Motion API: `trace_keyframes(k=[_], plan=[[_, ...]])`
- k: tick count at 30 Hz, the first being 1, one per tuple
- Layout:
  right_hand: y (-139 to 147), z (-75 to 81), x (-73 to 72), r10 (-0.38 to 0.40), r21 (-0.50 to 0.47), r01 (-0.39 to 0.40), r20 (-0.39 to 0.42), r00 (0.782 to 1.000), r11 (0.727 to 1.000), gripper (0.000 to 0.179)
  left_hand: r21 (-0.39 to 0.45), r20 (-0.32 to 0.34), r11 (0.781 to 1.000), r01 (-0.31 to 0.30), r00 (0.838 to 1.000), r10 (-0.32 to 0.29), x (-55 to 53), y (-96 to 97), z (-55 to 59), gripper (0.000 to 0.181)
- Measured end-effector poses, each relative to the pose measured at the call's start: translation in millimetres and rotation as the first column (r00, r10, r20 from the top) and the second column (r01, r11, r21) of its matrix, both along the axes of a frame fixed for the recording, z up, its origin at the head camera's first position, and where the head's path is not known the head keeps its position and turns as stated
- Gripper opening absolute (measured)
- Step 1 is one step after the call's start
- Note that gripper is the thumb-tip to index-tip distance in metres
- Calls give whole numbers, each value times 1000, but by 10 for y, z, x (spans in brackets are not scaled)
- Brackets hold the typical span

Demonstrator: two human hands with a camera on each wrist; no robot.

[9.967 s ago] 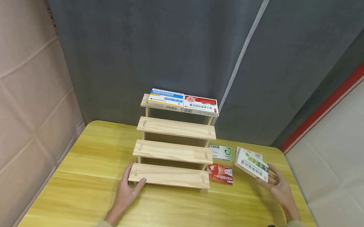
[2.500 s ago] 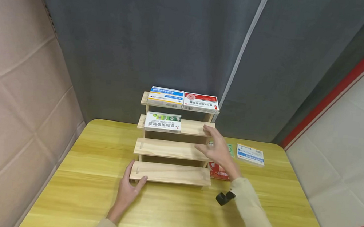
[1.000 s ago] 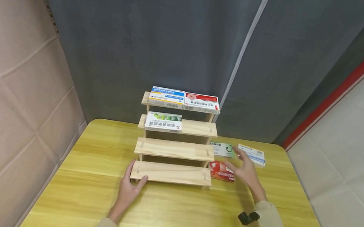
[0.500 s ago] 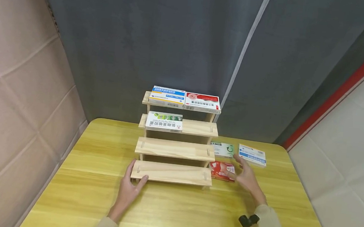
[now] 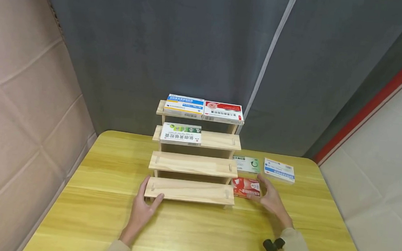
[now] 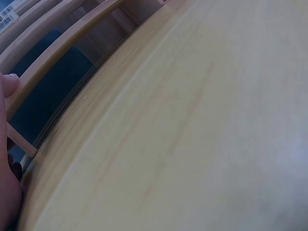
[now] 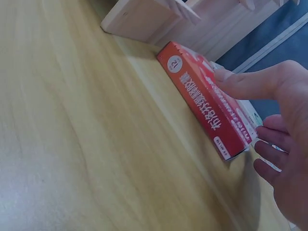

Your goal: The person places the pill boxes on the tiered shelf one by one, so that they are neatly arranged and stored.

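Observation:
My left hand (image 5: pixel 141 208) holds the front left corner of a stepped wooden display rack (image 5: pixel 189 191), thumb at the lowest shelf's front edge and fingers along its side. In the left wrist view only part of that hand (image 6: pixel 6 183) shows at the left edge. My right hand (image 5: pixel 271 199) is at the right end of a red medicine box (image 5: pixel 244 187) lying flat on the table. In the right wrist view the thumb (image 7: pixel 240 83) reaches over the box's top, and the other fingers are spread from it near the box's end, loosely bent.
A blue-and-white box (image 5: pixel 184 105) and a red-and-white box (image 5: pixel 223 111) lie on the top shelf. One white box with green pictures (image 5: pixel 181 135) lies on the second shelf's left half. On the table (image 5: pixel 183 237), right of the rack, are a green-and-white box (image 5: pixel 246 164) and another blue-and-white box (image 5: pixel 279 170).
The white box with green pictures went from my right hand to the second shelf. My right hand then moved back right and lowered to the red box. The left hand stays on the rack.

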State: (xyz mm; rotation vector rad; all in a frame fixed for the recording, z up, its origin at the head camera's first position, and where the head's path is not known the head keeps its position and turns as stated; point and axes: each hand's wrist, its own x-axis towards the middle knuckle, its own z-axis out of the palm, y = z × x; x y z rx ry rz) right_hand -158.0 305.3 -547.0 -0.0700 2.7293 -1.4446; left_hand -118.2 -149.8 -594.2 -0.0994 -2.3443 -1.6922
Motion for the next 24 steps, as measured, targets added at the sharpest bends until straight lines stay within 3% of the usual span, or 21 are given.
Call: trace_keyframes(k=[4,11,17,24], plan=[[-8,-36,13,-13,-40,15,56,998,999,105,2,7,1000,-6,1000,6,8,-2,11,81],[-27,-71,40,-38,43,34,90,995,999,105,34,0,999,-6,1000,6,25,-4,30,81],[-51,-88,59,-41,70,33,116,992,997,106,7,4,1000,-11,1000,11,22,-4,24,82],[-8,-115,51,-26,59,24,43,999,998,96,-12,-4,1000,-3,1000,3,4,1,20,83]])
